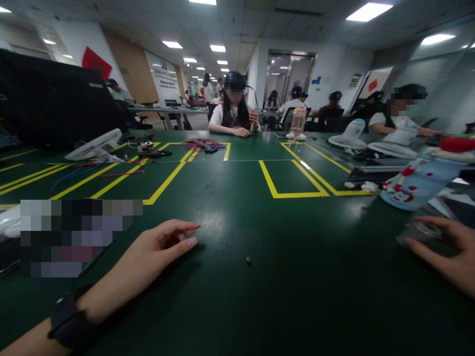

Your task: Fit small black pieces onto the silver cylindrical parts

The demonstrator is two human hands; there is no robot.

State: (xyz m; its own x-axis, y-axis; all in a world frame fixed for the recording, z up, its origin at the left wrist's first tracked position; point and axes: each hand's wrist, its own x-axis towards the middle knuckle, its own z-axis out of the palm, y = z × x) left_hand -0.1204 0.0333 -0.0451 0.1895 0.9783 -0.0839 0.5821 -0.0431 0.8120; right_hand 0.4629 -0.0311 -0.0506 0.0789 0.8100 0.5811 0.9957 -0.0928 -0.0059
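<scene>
My left hand rests over the green table, thumb and fingers apart with nothing between them. To the right of its fingertips lies a small dark ring-shaped part, like a nut, with a hole in its middle. At the right edge of the view, my right hand has its thumb and fingers around a short grey cylindrical piece with a round metal top. The hand partly covers this piece, and its exact kind cannot be made out. Part of the right hand is cut off by the frame.
A light blue bottle with red figures stands beyond my right hand. White fans lie at both sides. Coloured wires are heaped farther back. Yellow tape marks the table. Across it sits a person. A blurred-out item lies left.
</scene>
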